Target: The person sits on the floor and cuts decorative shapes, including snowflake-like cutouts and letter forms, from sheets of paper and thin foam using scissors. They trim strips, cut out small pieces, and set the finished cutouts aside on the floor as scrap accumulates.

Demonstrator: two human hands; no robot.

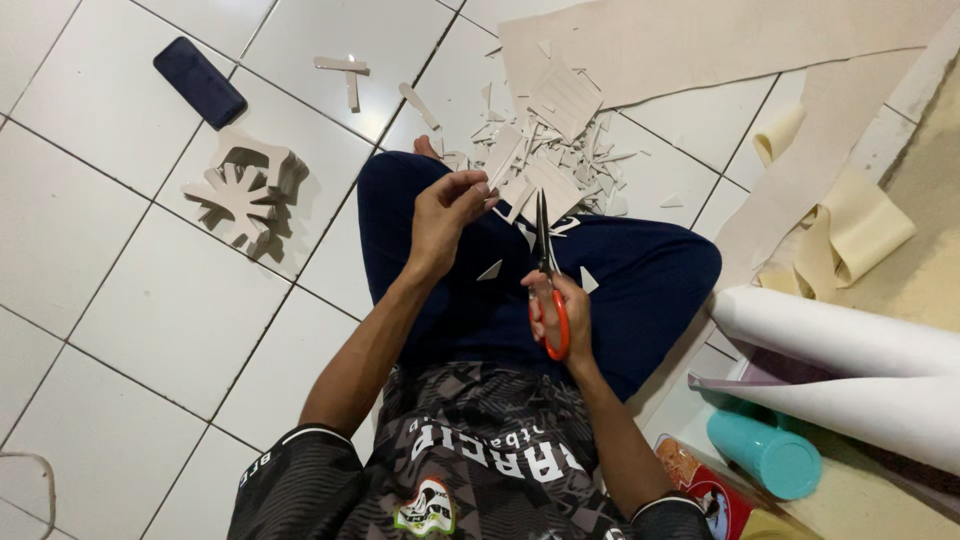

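The right hand [560, 305] grips one pair of orange-handled scissors [547, 275]. The left hand [447, 215] pinches one cardboard piece [522, 185]. Two white rolls [850, 340] lie nearby.

A dark phone [199, 82] lay far left on the white tiled floor [120, 300]. A stack of snowflake-shaped cutouts [243, 192] sat near it. Two white paper rolls [850, 345] and a teal tube [765, 455] lay at right.
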